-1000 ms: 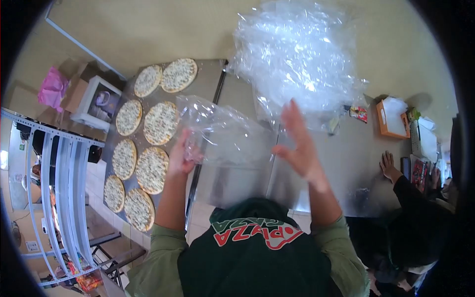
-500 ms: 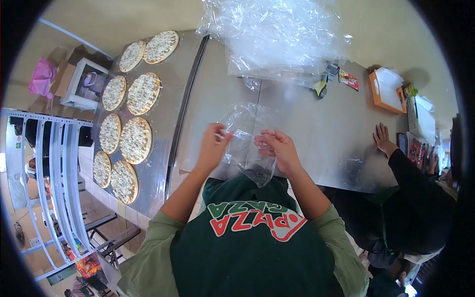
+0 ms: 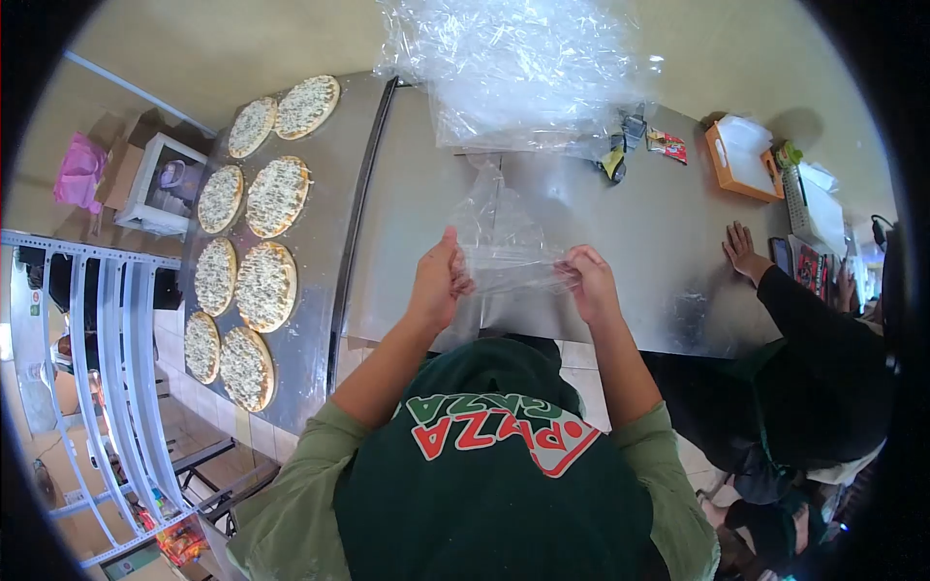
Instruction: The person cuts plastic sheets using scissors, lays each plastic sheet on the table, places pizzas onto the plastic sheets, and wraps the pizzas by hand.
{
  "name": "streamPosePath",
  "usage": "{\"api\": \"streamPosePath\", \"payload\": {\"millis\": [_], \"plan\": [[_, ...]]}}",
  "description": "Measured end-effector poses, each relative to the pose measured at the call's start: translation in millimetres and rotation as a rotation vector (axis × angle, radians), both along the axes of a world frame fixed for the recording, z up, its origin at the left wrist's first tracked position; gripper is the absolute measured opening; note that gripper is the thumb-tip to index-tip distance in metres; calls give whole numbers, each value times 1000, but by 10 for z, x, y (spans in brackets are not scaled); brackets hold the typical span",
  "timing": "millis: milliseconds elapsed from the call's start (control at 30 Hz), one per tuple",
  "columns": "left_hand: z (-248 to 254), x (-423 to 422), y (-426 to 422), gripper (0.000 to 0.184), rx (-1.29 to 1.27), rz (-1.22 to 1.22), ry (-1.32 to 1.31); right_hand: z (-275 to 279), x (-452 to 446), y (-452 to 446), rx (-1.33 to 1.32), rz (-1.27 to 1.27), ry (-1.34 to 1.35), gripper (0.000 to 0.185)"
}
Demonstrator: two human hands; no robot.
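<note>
A clear plastic bag [image 3: 504, 237] is stretched between my two hands above the metal table [image 3: 407, 184]. My left hand [image 3: 442, 276] grips its left side, fingers curled around the film. On the opposite side, my right hand [image 3: 589, 281] pinches the bag's edge between thumb and fingers. The bag's far end tapers away from me toward a big heap of clear plastic bags [image 3: 533, 77] at the back of the table. Several cheese-topped pizzas [image 3: 266, 288] lie in two columns on the metal surface to my left.
Beyond my right hand, another person's hand [image 3: 744, 254] rests on the table near a phone [image 3: 780, 254]. An orange tray [image 3: 741, 160], small packets [image 3: 666, 145] and a white basket [image 3: 816, 213] stand back right. A metal rack [image 3: 107, 387] is at far left.
My hands have moved apart, pulling the bag taut sideways. The bag's body now extends away from me instead of hanging toward my apron. The view has shifted slightly.
</note>
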State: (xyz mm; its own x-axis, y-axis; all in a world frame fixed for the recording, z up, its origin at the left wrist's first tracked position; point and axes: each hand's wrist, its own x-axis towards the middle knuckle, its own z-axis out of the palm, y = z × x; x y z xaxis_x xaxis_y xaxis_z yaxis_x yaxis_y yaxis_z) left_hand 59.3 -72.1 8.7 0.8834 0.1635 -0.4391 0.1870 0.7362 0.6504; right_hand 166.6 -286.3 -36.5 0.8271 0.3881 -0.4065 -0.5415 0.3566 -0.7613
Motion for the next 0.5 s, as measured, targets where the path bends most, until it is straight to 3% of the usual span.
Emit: {"api": "streamPosePath", "payload": {"millis": [67,133,233,267,300,333,367,433,500], "plan": [[-58,85,-89,42,352,100,43,393,-182,437,116,-167,215,11],[-114,63,-246,45,694,195,-25,337,-167,479,180,-82,215,10],[78,-118,136,45,180,189,172,114,-121,556,282,34,218,10],[64,-157,176,45,119,110,180,12,-148,598,316,65,213,11],[28,-186,196,46,54,40,179,-330,-235,655,149,65,305,15],[-30,-236,209,46,-15,-26,186,-173,-366,752,36,11,303,17],[-215,-178,365,44,-77,83,183,-14,-519,900,-74,-46,302,18],[-429,-54,214,42,293,170,72,50,-558,965,-141,-73,278,18],[-470,-92,229,40,307,147,91,-145,-447,727,-65,1,253,14]]}}
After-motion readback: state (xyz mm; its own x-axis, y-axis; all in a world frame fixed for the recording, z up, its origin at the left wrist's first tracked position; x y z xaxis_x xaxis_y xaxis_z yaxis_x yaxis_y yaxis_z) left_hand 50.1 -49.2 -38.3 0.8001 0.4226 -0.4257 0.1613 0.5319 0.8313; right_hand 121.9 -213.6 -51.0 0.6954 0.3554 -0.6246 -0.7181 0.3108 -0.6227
